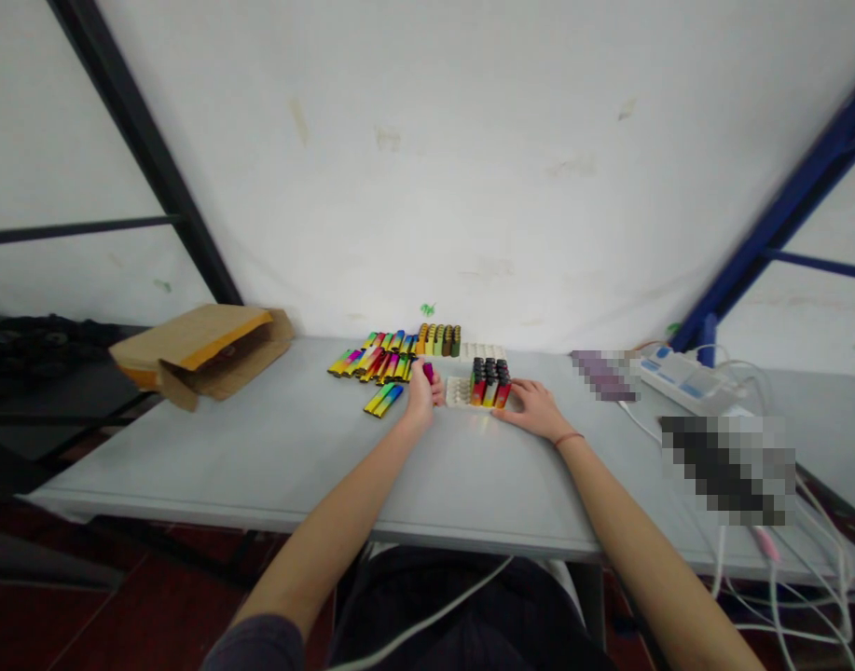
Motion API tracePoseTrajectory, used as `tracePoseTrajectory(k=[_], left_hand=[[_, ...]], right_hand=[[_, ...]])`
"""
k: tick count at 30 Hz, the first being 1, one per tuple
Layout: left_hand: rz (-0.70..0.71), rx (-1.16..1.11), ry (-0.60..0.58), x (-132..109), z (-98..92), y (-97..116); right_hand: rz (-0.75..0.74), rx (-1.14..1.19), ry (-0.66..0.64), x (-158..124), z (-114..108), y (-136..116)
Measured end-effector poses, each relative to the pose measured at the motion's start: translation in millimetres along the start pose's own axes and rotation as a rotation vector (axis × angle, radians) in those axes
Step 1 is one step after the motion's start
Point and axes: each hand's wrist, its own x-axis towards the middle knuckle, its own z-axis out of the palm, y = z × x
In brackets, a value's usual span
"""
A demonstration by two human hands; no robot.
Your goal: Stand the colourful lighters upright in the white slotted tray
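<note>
My left hand (pixel 420 391) is closed around a purple lighter (pixel 428 372). Just to its right is a white tray (pixel 459 392) with pegs or slots, its right part filled with upright red and yellow lighters (pixel 490 384) with black tops. My right hand (pixel 531 407) lies with fingers spread against the tray's right end, thumb near its front corner. Left of my left hand, shiny rainbow-coloured lighters (pixel 379 360) lie in a loose pile. Two more lighters (pixel 383 400) lie in front of that pile.
Behind, near the wall, stand a block of yellow and brown upright lighters (pixel 439 341) and another white tray (pixel 484 351). An open cardboard box (pixel 199 345) lies at left. A power strip (pixel 685 377), cables and blurred-out items occupy the table's right side.
</note>
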Motion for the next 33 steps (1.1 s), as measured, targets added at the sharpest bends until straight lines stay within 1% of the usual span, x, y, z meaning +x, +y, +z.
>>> tracePoseTrajectory(k=[6,10,15,20,23,24,26,30,32,33], left_hand=[[0.037,-0.014,0.075,3,-1.4,1],[0.059,0.006,0.077,1,-1.2,0],[0.041,0.032,0.060,-2,1.1,0],[0.075,0.021,0.131,-2,2.9,-1],[0.100,0.072,0.119,3,0.9,-6],[0.131,0.113,0.114,5,-0.3,-8],[0.254,0.244,0.089,11,-3.0,-12],[0.629,0.631,-0.057,21,-6.3,-16],[0.766,0.793,-0.101,26,-6.4,-17],[0.807,0.850,-0.118,28,-6.5,-17]], right_hand=[[-0.004,0.002,0.006,1,2,2],[-0.005,0.002,0.008,1,3,3],[-0.007,0.000,0.016,1,3,3],[-0.006,0.007,0.001,1,3,3],[-0.002,0.006,0.005,1,3,3],[-0.003,0.007,0.007,1,3,3],[-0.006,0.008,0.008,1,3,2],[-0.001,0.002,0.015,1,2,1],[0.000,0.000,0.019,1,2,1],[-0.001,-0.001,0.020,1,2,1]])
